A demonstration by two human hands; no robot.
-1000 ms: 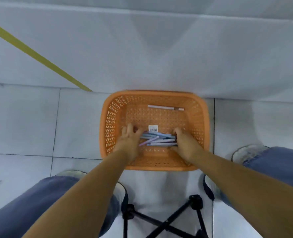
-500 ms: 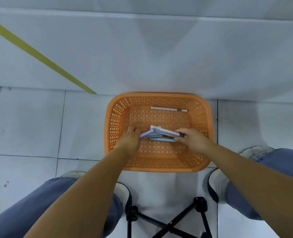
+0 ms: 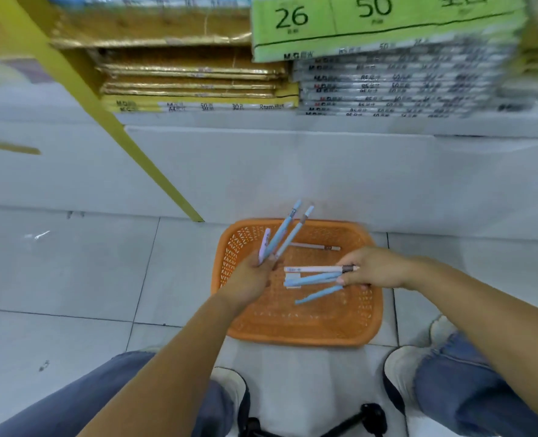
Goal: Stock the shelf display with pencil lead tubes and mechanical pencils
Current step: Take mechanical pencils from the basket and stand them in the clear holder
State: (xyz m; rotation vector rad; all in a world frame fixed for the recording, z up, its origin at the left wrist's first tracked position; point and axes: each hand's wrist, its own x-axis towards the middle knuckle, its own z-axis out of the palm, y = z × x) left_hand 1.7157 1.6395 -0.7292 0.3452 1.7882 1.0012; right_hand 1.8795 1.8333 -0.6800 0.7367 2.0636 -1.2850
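Note:
An orange plastic basket (image 3: 296,334) sits on the tiled floor between my feet. My left hand (image 3: 252,279) grips three mechanical pencils (image 3: 282,236), blue and pink, fanned upward over the basket's left side. My right hand (image 3: 375,268) pinches the ends of three more pencils (image 3: 313,275), blue and pink, pointing left above the basket. One pale pencil (image 3: 312,246) lies alone on the basket floor near the far wall.
A white shelf base (image 3: 261,171) rises behind the basket, crossed by a yellow diagonal strut (image 3: 110,118). Above it lie stacked yellow envelope packs (image 3: 195,80) and wrapped notebook packs (image 3: 387,86). A black stool frame (image 3: 365,417) stands between my shoes.
Both hands have lifted out of the basket, splitting the bundle of pencils between them. My head has tilted up, bringing the stocked shelf into view.

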